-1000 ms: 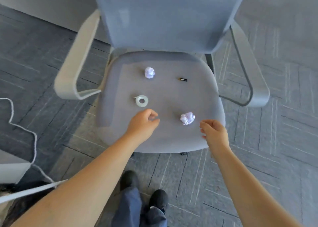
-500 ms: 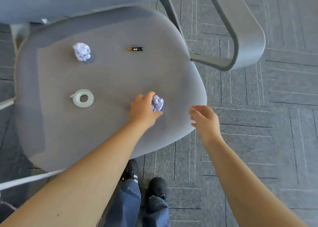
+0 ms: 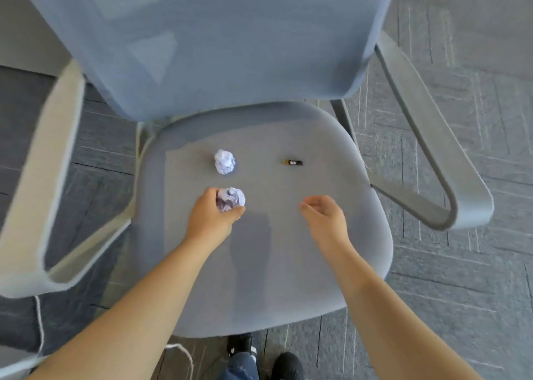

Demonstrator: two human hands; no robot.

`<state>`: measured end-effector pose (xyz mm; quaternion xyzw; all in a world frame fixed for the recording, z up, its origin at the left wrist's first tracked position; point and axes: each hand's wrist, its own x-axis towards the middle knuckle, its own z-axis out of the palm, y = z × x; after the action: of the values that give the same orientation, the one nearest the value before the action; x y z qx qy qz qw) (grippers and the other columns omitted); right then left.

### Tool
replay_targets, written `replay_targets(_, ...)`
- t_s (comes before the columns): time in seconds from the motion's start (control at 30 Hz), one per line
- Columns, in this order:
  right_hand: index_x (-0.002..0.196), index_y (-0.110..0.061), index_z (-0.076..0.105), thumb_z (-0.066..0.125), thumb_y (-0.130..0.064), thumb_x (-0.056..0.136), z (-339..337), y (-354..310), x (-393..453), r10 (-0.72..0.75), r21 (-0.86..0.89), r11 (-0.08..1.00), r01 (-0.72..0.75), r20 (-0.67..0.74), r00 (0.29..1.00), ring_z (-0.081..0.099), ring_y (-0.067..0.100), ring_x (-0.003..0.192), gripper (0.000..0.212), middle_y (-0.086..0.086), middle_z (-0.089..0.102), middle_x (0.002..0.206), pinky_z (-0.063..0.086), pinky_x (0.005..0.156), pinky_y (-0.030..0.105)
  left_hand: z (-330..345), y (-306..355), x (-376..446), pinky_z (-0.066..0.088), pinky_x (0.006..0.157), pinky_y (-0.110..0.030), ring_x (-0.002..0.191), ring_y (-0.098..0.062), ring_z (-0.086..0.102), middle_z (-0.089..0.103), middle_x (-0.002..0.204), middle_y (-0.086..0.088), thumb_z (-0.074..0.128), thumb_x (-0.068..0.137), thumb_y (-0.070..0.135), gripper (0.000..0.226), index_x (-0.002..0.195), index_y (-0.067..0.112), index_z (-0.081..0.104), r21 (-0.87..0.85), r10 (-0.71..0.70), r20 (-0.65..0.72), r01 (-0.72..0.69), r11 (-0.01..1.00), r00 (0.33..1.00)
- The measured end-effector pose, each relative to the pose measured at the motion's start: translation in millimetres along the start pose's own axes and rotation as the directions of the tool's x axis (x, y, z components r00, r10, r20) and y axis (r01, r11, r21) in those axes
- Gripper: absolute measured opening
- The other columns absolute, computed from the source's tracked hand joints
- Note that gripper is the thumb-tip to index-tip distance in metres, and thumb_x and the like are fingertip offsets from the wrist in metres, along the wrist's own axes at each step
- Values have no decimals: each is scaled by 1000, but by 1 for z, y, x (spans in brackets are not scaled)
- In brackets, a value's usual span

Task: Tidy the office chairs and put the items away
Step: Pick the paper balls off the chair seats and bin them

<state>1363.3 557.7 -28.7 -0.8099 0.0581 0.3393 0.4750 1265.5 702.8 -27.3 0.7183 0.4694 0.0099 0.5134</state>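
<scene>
Paper ball [image 3: 225,161] and battery [image 3: 293,162] on chair seat [image 3: 288,264]; battery right of ball.

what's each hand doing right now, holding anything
Left hand: closed around a crumpled paper ball.
Right hand: open, fingers loosely curled, holding nothing.

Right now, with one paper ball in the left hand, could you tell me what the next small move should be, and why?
Probably reach the right hand, which is empty and open, forward to the battery, the nearest loose item on the seat. The left hand already grips a crumpled paper ball, while the second paper ball lies just beyond it.
</scene>
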Motion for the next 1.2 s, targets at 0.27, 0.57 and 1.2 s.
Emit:
replay_targets(0.27, 123, -13, 51, 57, -15, 84, 78, -54, 33, -118, -197, 968, 152, 174, 978, 49, 14, 92, 40, 3, 53, 122, 39, 74, 22, -58, -27, 41, 37, 70, -29, 94, -30, 58, 62, 103, -10, 65, 77, 18, 27, 98, 8, 53, -77, -129, -147, 119, 990, 981)
replay_targets(0.57, 132, -23, 41, 59, -14, 79, 146, -52, 104, -199, -423, 843, 332, 329, 923, 44, 28, 119, 57, 7, 35, 136, 48, 89, 34, -48, -62, 91, 31, 48, -12, 59, -15, 41, 43, 63, 6, 61, 68, 27, 21, 73, 13, 46, -127, -158, -186, 136, 983, 970)
replay_targets(1.2, 112, -17, 57, 58, -1, 75, 114, -187, 13, -389, -160, 832, 531, 515, 764, 52, 12, 78, 40, 11, 57, 119, 37, 50, -3, -118, 46, 9, 33, 60, -20, 65, -11, 48, 52, 73, 6, 64, 63, 32, 35, 85, 7, 53, -314, -117, -359, -2, 949, 926)
